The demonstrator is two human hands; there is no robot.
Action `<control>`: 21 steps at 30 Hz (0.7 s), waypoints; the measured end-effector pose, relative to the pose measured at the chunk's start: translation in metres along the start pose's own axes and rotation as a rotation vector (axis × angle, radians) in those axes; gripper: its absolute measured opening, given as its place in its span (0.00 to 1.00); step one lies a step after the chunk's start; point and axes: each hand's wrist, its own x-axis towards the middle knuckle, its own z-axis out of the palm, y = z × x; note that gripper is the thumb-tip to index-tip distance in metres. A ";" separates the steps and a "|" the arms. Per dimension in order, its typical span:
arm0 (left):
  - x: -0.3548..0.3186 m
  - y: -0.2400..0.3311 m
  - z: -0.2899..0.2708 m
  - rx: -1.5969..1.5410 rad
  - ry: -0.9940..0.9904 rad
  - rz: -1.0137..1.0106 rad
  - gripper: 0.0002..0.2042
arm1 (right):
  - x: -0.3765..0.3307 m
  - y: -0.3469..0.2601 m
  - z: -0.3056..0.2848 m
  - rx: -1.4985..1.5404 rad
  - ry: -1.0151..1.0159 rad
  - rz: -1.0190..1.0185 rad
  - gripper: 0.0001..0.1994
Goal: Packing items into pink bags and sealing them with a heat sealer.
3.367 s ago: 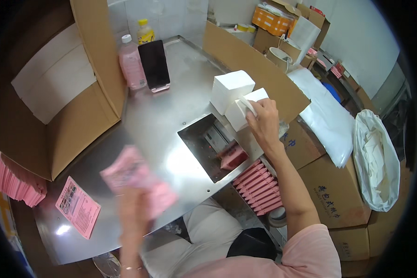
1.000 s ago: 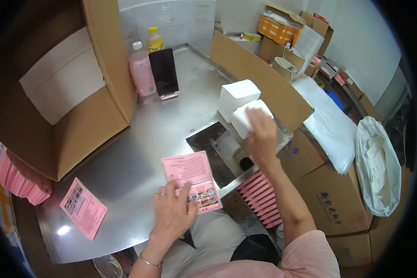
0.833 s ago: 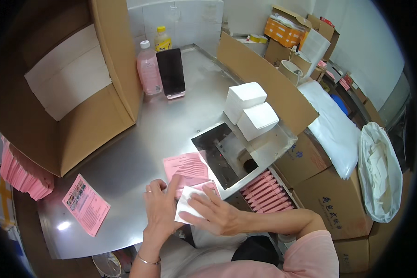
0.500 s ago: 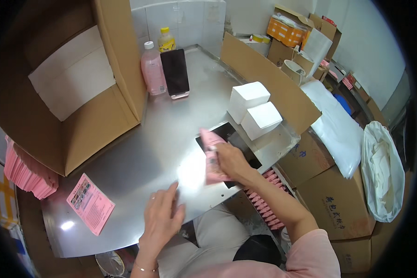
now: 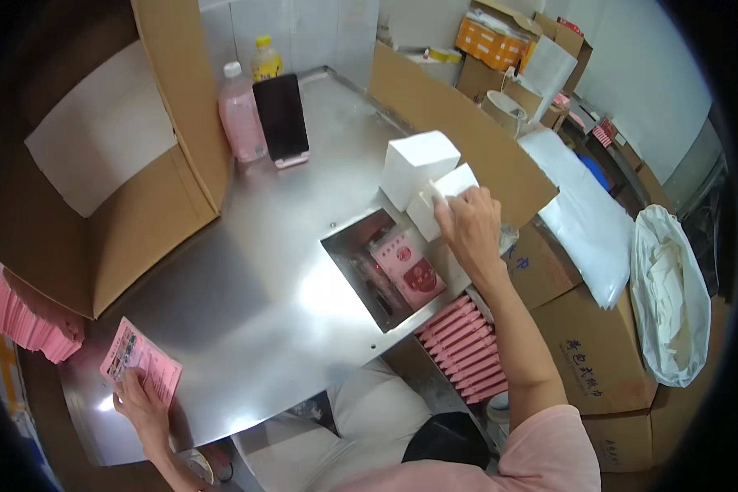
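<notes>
On the left of the metal table lies a pink printed leaflet. My left hand has its fingers and thumb closed on the leaflet's lower left part. At the right, my right hand pinches white folded tissues at the top of the nearer of two white stacks. How many sheets it grips cannot be made out. Just behind stands the other tissue stack. Between my hands, a rectangular opening in the tabletop shows a pink and red printed packet inside.
A large open cardboard box stands at the left, with a pile of pink leaflets beside it. Bottles and a phone stand at the back. A cardboard flap edges the right side. Below, several pink packets sit in rows.
My right hand has let go of a pink packet near the opening and moved up to the tissues. My left hand has moved left onto the leaflet. The view has shifted slightly.
</notes>
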 end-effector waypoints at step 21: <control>-0.024 0.253 0.003 -0.775 -0.182 0.720 0.08 | 0.000 -0.002 0.006 0.175 -0.036 0.078 0.10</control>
